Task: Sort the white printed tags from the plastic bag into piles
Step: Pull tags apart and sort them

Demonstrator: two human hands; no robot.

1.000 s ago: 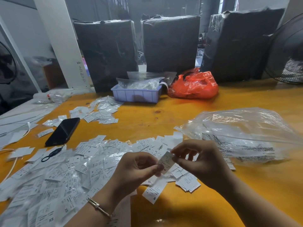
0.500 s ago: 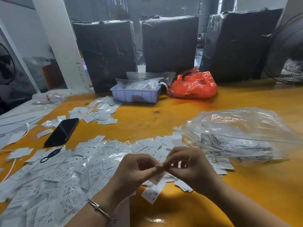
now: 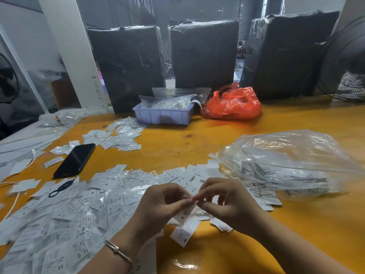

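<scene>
The left hand [image 3: 158,202] and right hand [image 3: 227,202] meet fingertip to fingertip above the near edge of the desk [image 3: 296,224], both pinching one small white tag [image 3: 184,213] that hangs below the left thumb; flat, thin printed tags [image 3: 79,214] lie scattered in a loose heap under and left of the left hand; the crinkled clear plastic bag [image 3: 286,161], glossy and puffed, rests just beyond the right hand, with tags spilling from its mouth; a black phone [image 3: 76,160] lies further left.
</scene>
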